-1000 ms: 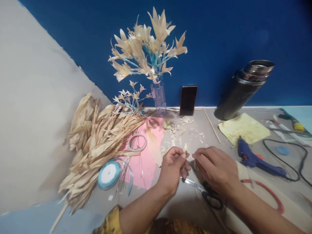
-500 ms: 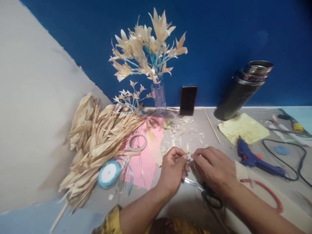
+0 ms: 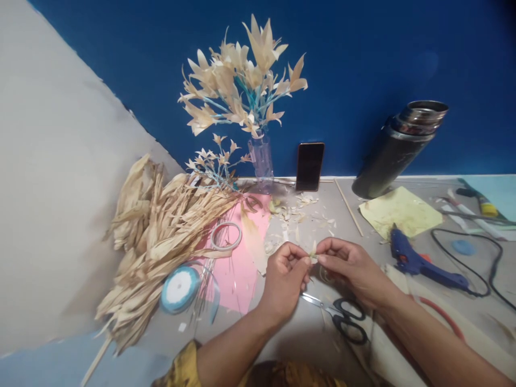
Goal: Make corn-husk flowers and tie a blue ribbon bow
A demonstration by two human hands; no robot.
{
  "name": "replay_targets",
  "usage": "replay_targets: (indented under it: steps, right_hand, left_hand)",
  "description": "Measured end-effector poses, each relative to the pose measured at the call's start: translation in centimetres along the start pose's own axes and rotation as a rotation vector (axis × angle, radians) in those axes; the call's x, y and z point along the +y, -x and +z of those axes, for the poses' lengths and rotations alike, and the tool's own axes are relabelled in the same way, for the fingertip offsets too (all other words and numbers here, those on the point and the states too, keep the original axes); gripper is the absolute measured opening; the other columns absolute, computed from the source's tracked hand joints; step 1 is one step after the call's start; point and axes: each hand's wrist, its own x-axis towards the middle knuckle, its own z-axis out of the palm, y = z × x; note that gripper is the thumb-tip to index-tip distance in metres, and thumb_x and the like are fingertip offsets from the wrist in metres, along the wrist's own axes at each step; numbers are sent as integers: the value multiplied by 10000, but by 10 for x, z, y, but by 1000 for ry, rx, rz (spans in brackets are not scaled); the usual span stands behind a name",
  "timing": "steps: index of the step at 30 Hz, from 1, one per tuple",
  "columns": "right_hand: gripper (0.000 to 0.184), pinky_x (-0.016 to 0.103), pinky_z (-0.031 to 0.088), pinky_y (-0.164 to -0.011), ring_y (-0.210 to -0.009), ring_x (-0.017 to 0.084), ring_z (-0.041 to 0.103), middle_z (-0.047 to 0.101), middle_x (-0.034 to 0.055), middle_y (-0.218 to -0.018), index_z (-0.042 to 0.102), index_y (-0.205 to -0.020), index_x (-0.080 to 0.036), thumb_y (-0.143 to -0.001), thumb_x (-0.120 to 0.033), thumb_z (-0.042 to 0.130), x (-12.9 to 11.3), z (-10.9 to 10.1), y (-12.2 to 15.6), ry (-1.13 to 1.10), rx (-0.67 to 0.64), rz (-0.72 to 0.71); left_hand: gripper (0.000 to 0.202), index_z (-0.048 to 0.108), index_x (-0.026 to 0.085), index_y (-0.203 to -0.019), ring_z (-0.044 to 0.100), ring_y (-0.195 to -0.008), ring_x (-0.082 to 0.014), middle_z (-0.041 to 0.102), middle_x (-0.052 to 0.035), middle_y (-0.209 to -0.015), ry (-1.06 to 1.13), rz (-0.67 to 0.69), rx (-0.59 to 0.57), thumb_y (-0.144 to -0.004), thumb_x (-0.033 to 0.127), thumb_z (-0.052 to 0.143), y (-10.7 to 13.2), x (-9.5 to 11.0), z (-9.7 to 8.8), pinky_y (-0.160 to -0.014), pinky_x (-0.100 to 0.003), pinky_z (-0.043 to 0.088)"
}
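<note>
A small pale husk flower [image 3: 313, 249] is pinched at the fingertips of my left hand [image 3: 287, 277], which is closed on it. My right hand [image 3: 350, 269] is closed too, thumb and index finger touching the right side of the same flower. The lower part of the flower is hidden by my fingers. Just below my hands lie scissors [image 3: 328, 308] with black handles, blades pointing left. A curled pale strip [image 3: 324, 275] sits under my right hand.
Dried corn husks [image 3: 161, 236] are heaped at left, beside a blue ribbon spool [image 3: 180, 289], a tape roll [image 3: 226, 236] and pink paper [image 3: 236, 290]. Husk flowers [image 3: 229, 80] stand in a clear vase [image 3: 262, 161]. A phone [image 3: 310, 166], black flask [image 3: 393, 153] and blue glue gun [image 3: 427, 267] are farther right.
My right hand has turned and its fingertips have come to the flower beside my left fingers. More of the scissors' handles shows now. The left hand has hardly moved.
</note>
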Motion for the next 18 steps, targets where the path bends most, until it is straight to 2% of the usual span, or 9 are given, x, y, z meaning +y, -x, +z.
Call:
replay_targets:
  steps: [6, 10, 13, 18]
  right_hand:
    - [363, 206, 269, -487, -515, 60, 414, 542, -59, -620, 661, -811, -170, -662, -390, 909, 2, 3, -2, -100, 36, 22]
    - [340, 208, 246, -477, -505, 59, 391, 535, -53, -610, 657, -789, -172, -658, -351, 914, 2, 4, -1, -187, -14, 48]
    - [327, 218, 204, -470, -490, 59, 344, 521, -53, -585, 641, -760, -177, -654, -317, 916, 3, 6, 0, -290, -84, 77]
    - [351, 222, 187, -478, -488, 47, 348, 567, -36, -643, 625, -721, -171, -613, -281, 941, 2, 9, 2, -394, -95, 95]
  left_hand:
    - [215, 573, 181, -780, 474, -451, -73, 571, 47, -541, 70, -33, -20, -777, 314, 741, -2, -5, 0, -448, -190, 349]
    - [350, 541, 191, -787, 434, -427, -57, 539, 72, -516, 329, -73, -108, -714, 353, 842, -4, -8, 3, -443, -182, 315]
    - [444, 533, 186, -782, 442, -454, -45, 555, 66, -585, 491, -76, -150, -640, 355, 918, -3, -8, 5, -447, -175, 296]
    - [456, 536, 174, -761, 459, -479, -30, 602, 38, -697, 548, -46, -196, -642, 352, 939, -3, -6, 5, -452, -174, 296]
